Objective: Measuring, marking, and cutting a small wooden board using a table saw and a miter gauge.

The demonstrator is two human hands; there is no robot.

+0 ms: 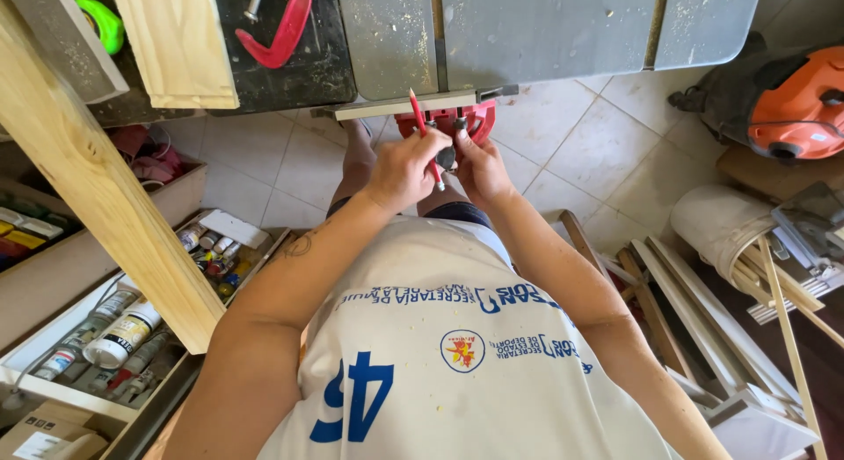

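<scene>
My left hand (403,165) holds a red pencil (425,139) between its fingers, the tip pointing up toward the table edge. My right hand (479,165) is beside it, fingers on a small dark knob (448,155) under the front edge of a grey table saw (545,29). Both hands meet just below a pale rail (404,106) on the saw's front, in front of a red plastic part (479,117). Whether the right hand grips the knob fully is hidden by the fingers.
A long pale wooden board (97,178) slants across the left. A red clamp (277,25) lies on a dark bench. A drawer of bottles and tubes (123,328) sits lower left. An orange vacuum (796,99), a white bucket (716,222) and stacked wood strips (703,319) fill the right.
</scene>
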